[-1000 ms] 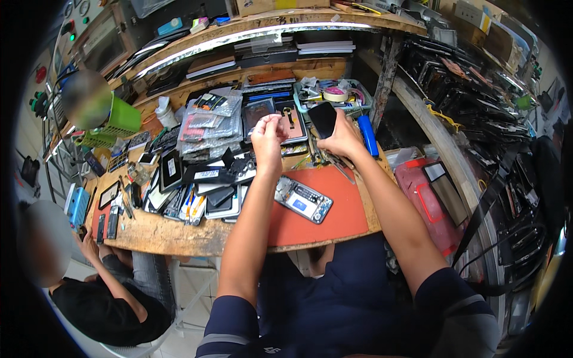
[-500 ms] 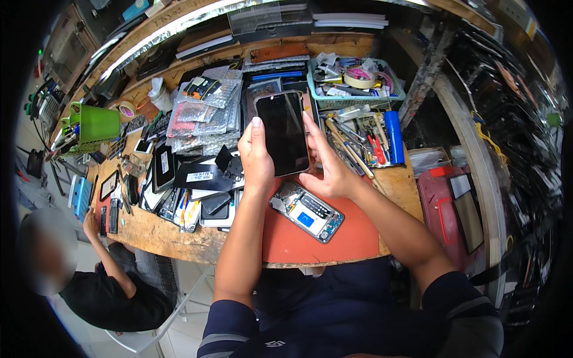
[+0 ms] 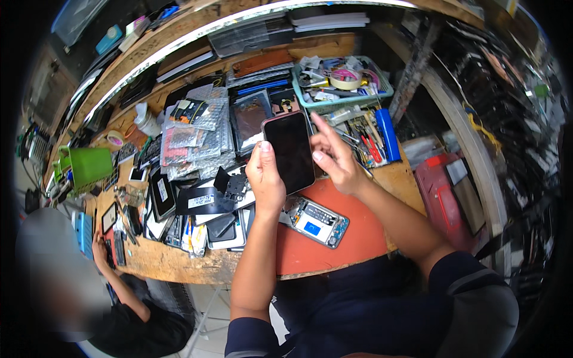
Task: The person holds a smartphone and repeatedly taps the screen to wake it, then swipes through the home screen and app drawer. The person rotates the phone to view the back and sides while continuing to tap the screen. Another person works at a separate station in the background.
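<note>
A dark-screened smartphone (image 3: 289, 152) is held upright above the bench, gripped along its left side by my left hand (image 3: 267, 179), the thumb lying on the front edge. My right hand (image 3: 339, 158) is just off the phone's right edge, fingers spread, with nothing in it. Below them, an opened phone (image 3: 316, 222) lies at a slant on the red mat (image 3: 310, 256). Its insides show, including a white battery with a blue square. The phone's back is hidden from view.
Bubble-wrapped parts (image 3: 200, 131) and loose phone parts (image 3: 209, 200) crowd the left. A teal basket (image 3: 340, 106) of tapes stands behind, hand tools (image 3: 367, 140) and a blue cylinder (image 3: 389, 136) beside it. A green bin (image 3: 89, 165) and another person's hand (image 3: 100, 250) are far left.
My right hand has come away from the phone's edge, its fingers spreading. The left hand still holds the phone. The whole view has shifted and tilted a little.
</note>
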`<state>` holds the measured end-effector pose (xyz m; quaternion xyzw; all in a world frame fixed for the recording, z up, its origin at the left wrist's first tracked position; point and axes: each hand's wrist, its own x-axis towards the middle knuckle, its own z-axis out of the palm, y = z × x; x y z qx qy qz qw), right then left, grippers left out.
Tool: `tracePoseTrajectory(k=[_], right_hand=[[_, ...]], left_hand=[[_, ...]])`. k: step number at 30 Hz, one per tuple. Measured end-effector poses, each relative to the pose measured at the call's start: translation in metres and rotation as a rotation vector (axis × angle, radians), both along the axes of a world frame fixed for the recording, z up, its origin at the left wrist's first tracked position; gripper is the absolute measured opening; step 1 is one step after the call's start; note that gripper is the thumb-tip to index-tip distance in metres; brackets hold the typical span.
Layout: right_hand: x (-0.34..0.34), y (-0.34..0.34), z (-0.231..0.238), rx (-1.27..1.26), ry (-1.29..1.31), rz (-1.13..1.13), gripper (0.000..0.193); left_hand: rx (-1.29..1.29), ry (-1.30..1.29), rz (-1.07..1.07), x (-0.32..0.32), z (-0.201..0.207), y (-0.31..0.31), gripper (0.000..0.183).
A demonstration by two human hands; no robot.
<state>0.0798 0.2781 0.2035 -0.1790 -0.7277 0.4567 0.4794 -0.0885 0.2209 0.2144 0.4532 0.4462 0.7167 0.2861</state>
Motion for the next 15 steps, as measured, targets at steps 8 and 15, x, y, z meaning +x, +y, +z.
tracePoseTrajectory(k=[8, 15], right_hand=[[0.001, -0.006, 0.008, -0.141, 0.114, 0.070, 0.076], [0.010, -0.014, 0.000, -0.116, 0.097, 0.033, 0.080]], left_hand=[[-0.113, -0.020, -0.052, 0.010, -0.003, -0.004, 0.039], [-0.098, -0.060, -0.103, 0.033, 0.001, -0.011, 0.041]])
